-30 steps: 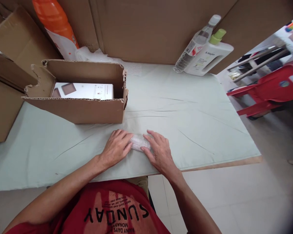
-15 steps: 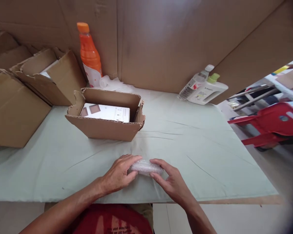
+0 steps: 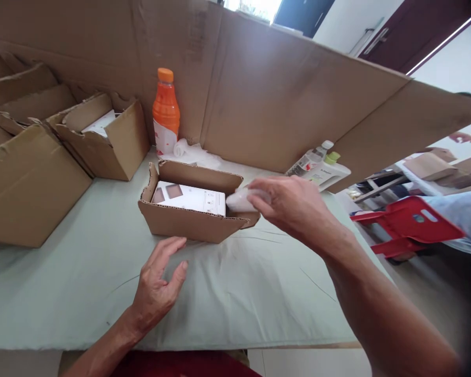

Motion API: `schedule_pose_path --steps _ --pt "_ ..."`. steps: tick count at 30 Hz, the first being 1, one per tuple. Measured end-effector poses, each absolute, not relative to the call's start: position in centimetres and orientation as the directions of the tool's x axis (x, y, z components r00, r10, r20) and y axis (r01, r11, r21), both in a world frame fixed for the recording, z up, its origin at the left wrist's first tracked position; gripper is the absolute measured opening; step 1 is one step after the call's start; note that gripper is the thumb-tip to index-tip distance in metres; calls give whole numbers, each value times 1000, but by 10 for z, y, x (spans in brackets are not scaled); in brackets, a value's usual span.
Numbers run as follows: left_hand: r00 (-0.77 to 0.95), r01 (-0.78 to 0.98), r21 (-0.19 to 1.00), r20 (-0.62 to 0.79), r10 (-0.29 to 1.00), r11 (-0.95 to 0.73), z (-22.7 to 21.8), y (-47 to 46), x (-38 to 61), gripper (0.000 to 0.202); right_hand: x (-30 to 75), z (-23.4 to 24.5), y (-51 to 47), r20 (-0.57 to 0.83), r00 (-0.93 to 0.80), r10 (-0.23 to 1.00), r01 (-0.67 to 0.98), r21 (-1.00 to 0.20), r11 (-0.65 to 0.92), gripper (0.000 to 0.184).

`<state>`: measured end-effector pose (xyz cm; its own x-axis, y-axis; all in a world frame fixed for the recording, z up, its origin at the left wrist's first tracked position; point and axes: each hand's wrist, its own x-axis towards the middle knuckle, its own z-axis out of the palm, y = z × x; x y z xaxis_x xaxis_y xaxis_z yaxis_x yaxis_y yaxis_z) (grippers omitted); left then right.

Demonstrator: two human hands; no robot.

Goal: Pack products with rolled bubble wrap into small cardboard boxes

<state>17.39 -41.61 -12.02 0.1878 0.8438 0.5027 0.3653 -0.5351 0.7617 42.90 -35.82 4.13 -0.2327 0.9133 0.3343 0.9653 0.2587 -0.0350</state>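
My right hand (image 3: 288, 204) is closed on a small bubble-wrapped roll (image 3: 241, 200), its left end over the right side of an open cardboard box (image 3: 192, 226). Inside that box lies a white printed carton (image 3: 194, 198), with a gap between it and the box's right wall. My left hand (image 3: 160, 277) hovers over the cloth just in front of the box, fingers apart and holding nothing. What the bubble wrap encloses cannot be made out.
More open cardboard boxes (image 3: 35, 193) stand at the left. An orange drink bottle (image 3: 166, 112) and crumpled white wrap (image 3: 198, 155) sit behind the box. A clear bottle (image 3: 308, 161) and a white jug (image 3: 329, 175) lean against the cardboard partition (image 3: 278, 99). Beyond the table is a red chair (image 3: 412, 222).
My right hand has carried the bubble-wrapped roll from the table's front up to the box's right end. My left hand has let go of it and moved left. The view has shifted.
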Motion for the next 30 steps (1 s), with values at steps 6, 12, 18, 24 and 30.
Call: schedule_pose_path --steps 6,12,18,24,30 --pt "211 364 780 463 861 -509 -131 -414 158 24 407 55 -334 -104 -234 967 919 301 255 31" --pt "220 326 814 430 876 -481 -131 -409 155 20 378 80 -322 -444 -71 893 892 373 256 19" --pt "239 313 784 481 844 -536 -132 -406 152 21 374 60 -312 -621 -139 772 889 266 374 28" --pt "289 339 774 456 842 -535 -146 -402 140 23 390 68 -314 -615 -231 754 918 119 378 19" --pt "349 370 790 370 861 -489 -152 -405 142 27 380 55 -310 -695 -244 676 878 138 459 28"
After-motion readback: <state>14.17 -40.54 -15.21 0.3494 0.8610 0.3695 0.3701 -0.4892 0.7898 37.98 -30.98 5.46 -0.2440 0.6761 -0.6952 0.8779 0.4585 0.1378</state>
